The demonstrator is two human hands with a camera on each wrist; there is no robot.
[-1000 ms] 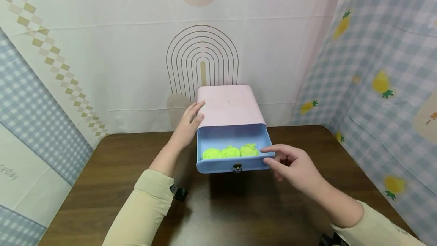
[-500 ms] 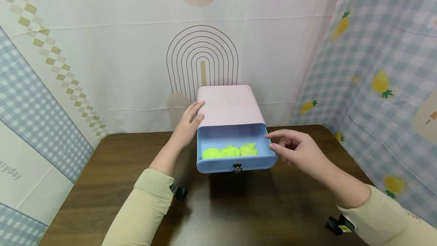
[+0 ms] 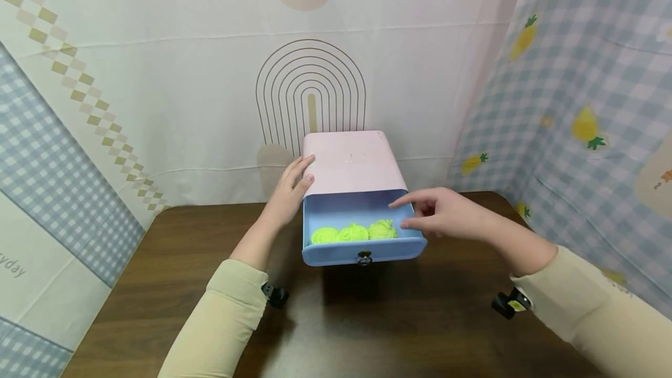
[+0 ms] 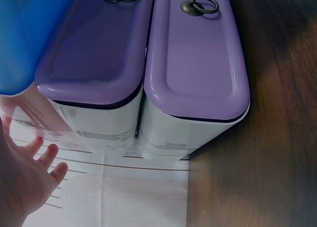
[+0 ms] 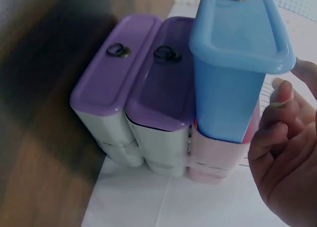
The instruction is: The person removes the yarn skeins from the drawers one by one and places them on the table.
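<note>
A pink drawer box [image 3: 352, 162] stands at the table's back, its blue drawer [image 3: 325, 256] pulled out toward me. Three small bright green yarn balls [image 3: 354, 233] lie in a row near the drawer's front. My left hand [image 3: 287, 194] rests against the box's left side, fingers extended. Over the drawer's right side hovers my right hand [image 3: 441, 213], its thumb and index finger apart and nothing between them. In the right wrist view the right hand [image 5: 292, 142] is beside the blue drawer [image 5: 233, 103], its other fingers loosely bent.
Two purple-fronted drawers [image 4: 198, 53] with ring pulls are stacked beneath the pink box, both pushed in. A metal ring pull [image 3: 364, 257] hangs on the blue drawer's front. The dark wooden table [image 3: 420, 319] meets a printed cloth backdrop [image 3: 210, 104] behind.
My right hand has left the drawer's front right corner, gone up and right, then come left over the drawer's right side. The left hand, drawer and yarn balls have stayed put.
</note>
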